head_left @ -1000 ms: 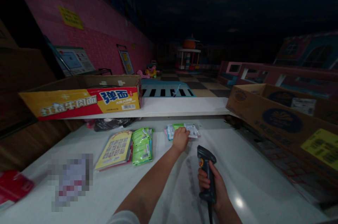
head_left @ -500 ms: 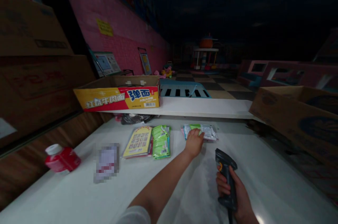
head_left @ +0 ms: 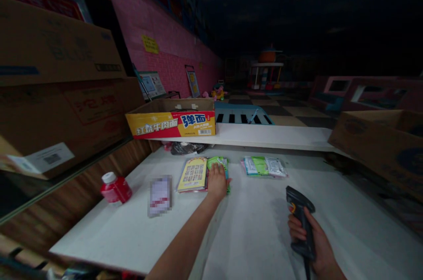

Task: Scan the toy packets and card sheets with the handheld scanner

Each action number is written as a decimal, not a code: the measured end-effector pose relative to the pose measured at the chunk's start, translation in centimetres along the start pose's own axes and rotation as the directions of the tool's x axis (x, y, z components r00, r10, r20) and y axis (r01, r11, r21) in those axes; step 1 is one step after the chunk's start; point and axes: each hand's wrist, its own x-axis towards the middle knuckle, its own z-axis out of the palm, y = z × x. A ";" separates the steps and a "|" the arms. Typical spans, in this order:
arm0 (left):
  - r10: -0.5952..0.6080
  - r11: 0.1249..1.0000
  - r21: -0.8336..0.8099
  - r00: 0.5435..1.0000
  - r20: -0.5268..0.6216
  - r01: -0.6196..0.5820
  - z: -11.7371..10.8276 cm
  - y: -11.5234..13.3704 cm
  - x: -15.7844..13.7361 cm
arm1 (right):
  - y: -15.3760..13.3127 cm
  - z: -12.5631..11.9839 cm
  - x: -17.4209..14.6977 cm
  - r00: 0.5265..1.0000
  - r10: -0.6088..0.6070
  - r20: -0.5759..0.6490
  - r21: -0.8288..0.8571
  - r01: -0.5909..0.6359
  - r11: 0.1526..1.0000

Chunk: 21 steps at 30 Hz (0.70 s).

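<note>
My left hand (head_left: pixel 218 182) lies over a stack of green packets (head_left: pixel 220 161), its fingers stretched out across the top and covering much of it. Beside it on the left is a yellow-covered booklet or pack (head_left: pixel 194 173) with a grid of small pictures. In my right hand (head_left: pixel 313 238) is a black barcode scanner (head_left: pixel 302 220), gripped by its handle, head up, with its cord running down. Further back and to the right lies another flat pile of green and white packets (head_left: pixel 264 166), apart from both hands.
A red bottle with a white cap (head_left: pixel 116 188) and a blurred-out flat item (head_left: pixel 160 195) stand left on the white counter (head_left: pixel 122 240). An open noodle carton (head_left: pixel 172 125) sits on the raised shelf (head_left: pixel 271 134). Cardboard boxes (head_left: pixel 56 51) are stacked left; an open carton (head_left: pixel 373 134) is right.
My left hand has left the right-hand packets and moved left onto the green stack. My right hand still holds the scanner. The whole view has shifted, so things appear further right.
</note>
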 end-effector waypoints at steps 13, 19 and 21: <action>-0.187 0.980 0.051 0.979 -0.083 0.192 -2.6 1.3 0.8 | 0.2 -0.1 0.3 0.999 -0.034 0.007 -0.043 0.034 0.998; -0.299 0.952 0.036 0.950 -0.090 0.304 -3.5 1.8 2.9 | 0.3 0.4 0.1 0.999 -0.047 0.011 -0.073 0.048 0.996; -0.262 0.965 -0.016 0.961 -0.083 0.262 -3.5 1.4 3.6 | 0.3 0.5 0.1 0.998 -0.056 0.022 -0.107 0.058 0.993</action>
